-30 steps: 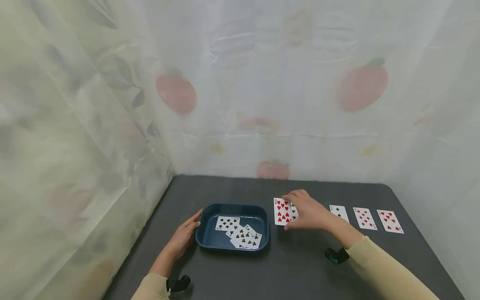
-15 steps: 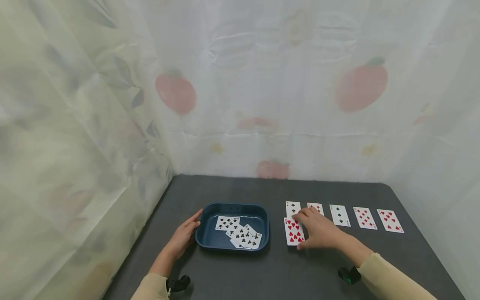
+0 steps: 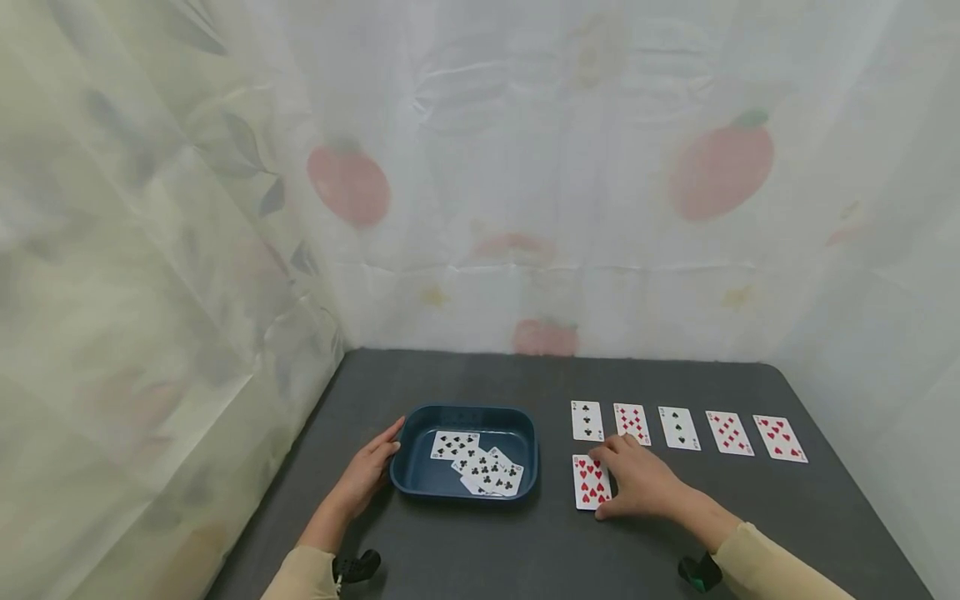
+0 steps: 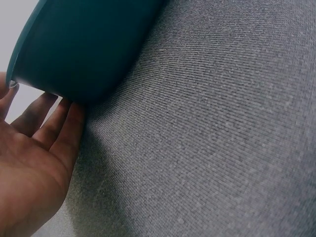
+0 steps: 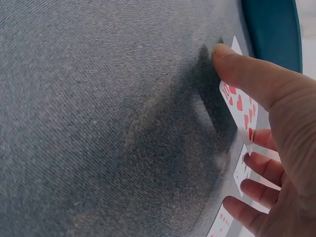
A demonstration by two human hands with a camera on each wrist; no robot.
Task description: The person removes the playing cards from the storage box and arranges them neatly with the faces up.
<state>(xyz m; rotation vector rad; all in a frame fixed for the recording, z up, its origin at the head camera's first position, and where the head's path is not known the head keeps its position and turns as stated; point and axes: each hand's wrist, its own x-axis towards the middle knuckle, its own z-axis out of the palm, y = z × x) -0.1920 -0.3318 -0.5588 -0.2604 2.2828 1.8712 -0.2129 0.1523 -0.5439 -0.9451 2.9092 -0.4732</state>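
Note:
My right hand (image 3: 641, 482) pinches a ten of hearts playing card (image 3: 587, 482) by its near and far ends, thumb at the near end. In the right wrist view the card (image 5: 238, 106) stands tilted between thumb and fingertips, close over the table. On the left, my left hand (image 3: 362, 477) rests straight fingers against the outer side of a dark blue tray (image 3: 414, 471). The left wrist view has those fingers (image 4: 69, 131) touching its wall. Inside the tray lie several overlapping black-suit cards (image 3: 487, 475), face up.
Behind the right hand is a row of face-up cards: a club card (image 3: 587, 422), a diamond card (image 3: 632, 421), a black-suit card (image 3: 679, 428), another diamond card (image 3: 730, 434) and a heart card (image 3: 780, 438). Patterned curtains (image 3: 525, 183) border the dark grey table (image 3: 480, 550).
The right hand has brought the ten of hearts toward the near side and slightly right, from over the club card to in front of the row. The left hand and tray stay put.

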